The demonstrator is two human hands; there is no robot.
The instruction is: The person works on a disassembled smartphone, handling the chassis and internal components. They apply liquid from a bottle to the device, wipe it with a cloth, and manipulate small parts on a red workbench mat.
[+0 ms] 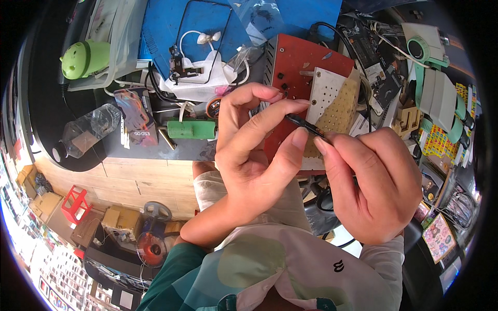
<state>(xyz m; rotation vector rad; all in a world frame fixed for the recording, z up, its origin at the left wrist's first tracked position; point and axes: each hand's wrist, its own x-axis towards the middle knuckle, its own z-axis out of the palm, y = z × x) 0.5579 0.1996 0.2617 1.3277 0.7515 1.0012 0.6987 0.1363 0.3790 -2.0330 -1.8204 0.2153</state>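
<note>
A small, narrow black part (pixel 310 127), like a thin strip from an electronic device, is held between my two hands above the bench. My left hand (pixel 251 155) pinches its left end between thumb and fingers, the index finger raised and curled. At the other end, the thumb and index finger of my right hand (pixel 381 181) grip the strip, with the remaining fingers folded in. Its exact kind is too small to make out. Below the hands sits a red metal box (pixel 295 52) carrying a perforated metal plate (pixel 324 85), partly hidden by my fingers.
A blue mat (pixel 161 31) with a thin black frame (pixel 230 31) lies at the back. Left stand a green cylinder (pixel 192 129), a clear bottle (pixel 96 127) and a green figure (pixel 88 58). Circuit boards (pixel 381 88) and a grey-green device (pixel 438 98) crowd the right.
</note>
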